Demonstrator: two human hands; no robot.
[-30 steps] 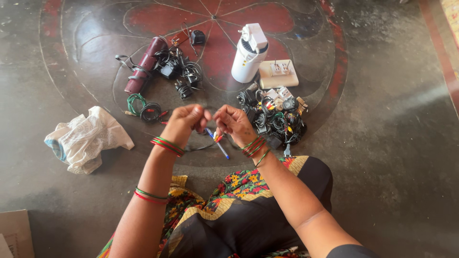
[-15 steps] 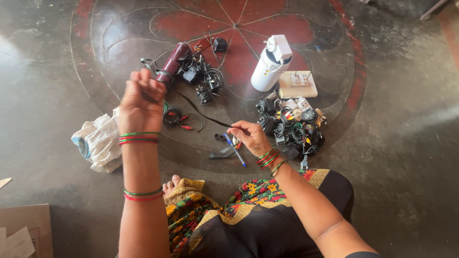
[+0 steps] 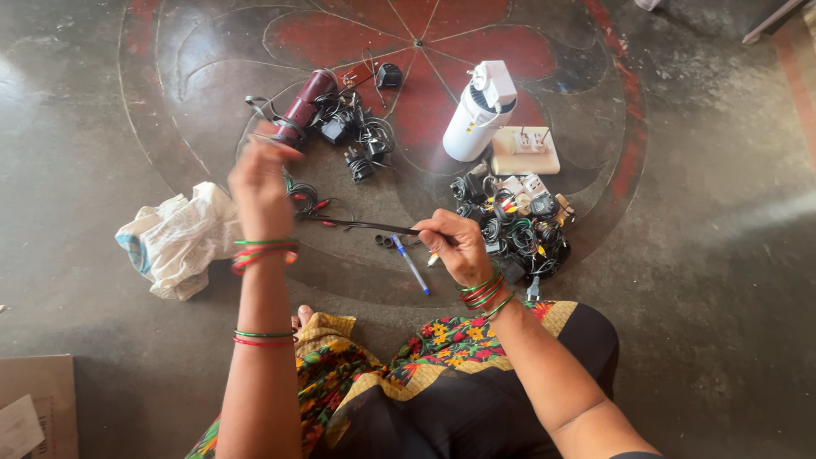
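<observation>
Right hand (image 3: 455,246) pinched shut on one end of a thin black cable (image 3: 365,225), held low above the floor beside a blue pen (image 3: 411,265); left hand (image 3: 259,183) raised and blurred, closed, apparently drawing the cable's far end taut. Mid-straightening, by the look of it; coiling next likely needs steady tension. Cable heaps (image 3: 514,229), white cylindrical device (image 3: 478,112) beyond.

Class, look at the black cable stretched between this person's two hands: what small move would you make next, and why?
Probably bring the left hand back toward the right hand to fold the black cable into a loop. The cable runs taut between the two hands, and the cables in the pile on the floor beside the right hand look coiled.
</observation>
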